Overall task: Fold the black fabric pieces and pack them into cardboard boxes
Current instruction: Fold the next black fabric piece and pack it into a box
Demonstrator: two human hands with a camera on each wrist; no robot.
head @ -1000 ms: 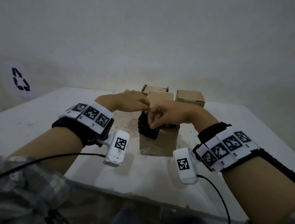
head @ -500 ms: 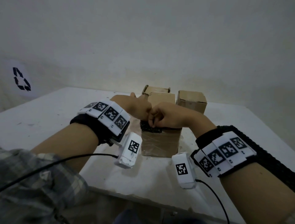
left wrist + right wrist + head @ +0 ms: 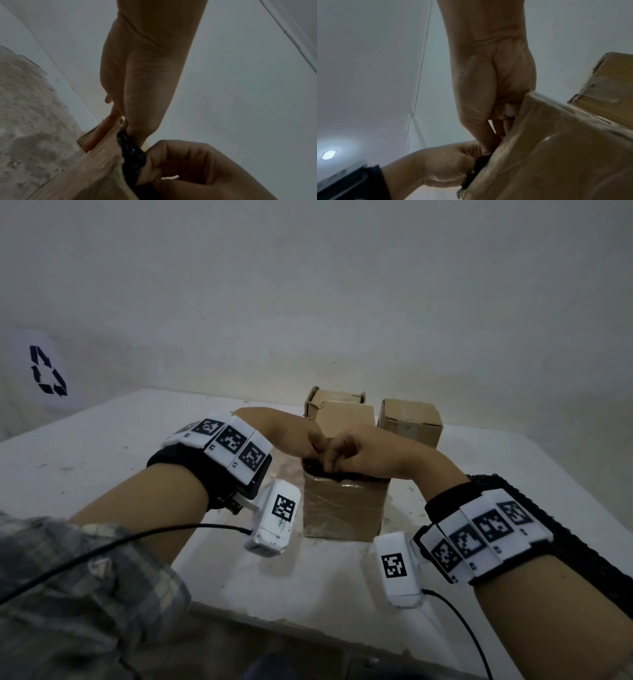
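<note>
glossy taped cardboard box [image 3: 344, 510], knitted black fabric [image 3: 133, 155]

dim, grey, low-contrast light in all three views. head view: wide-angle bend, table [image 3: 102, 446] edges curving; sleeve [image 3: 85, 594] at 7 o'clock soft and smeared. soft shadows under the box [image 3: 342, 508]. right wrist view: a ceiling lamp [image 3: 328, 154] glares at 8 o'clock, with a halo. both wrist views grainy, close skin and cardboard blurred.

Black fabric [image 3: 317, 468] deeper in box [image 3: 344, 508]
</note>
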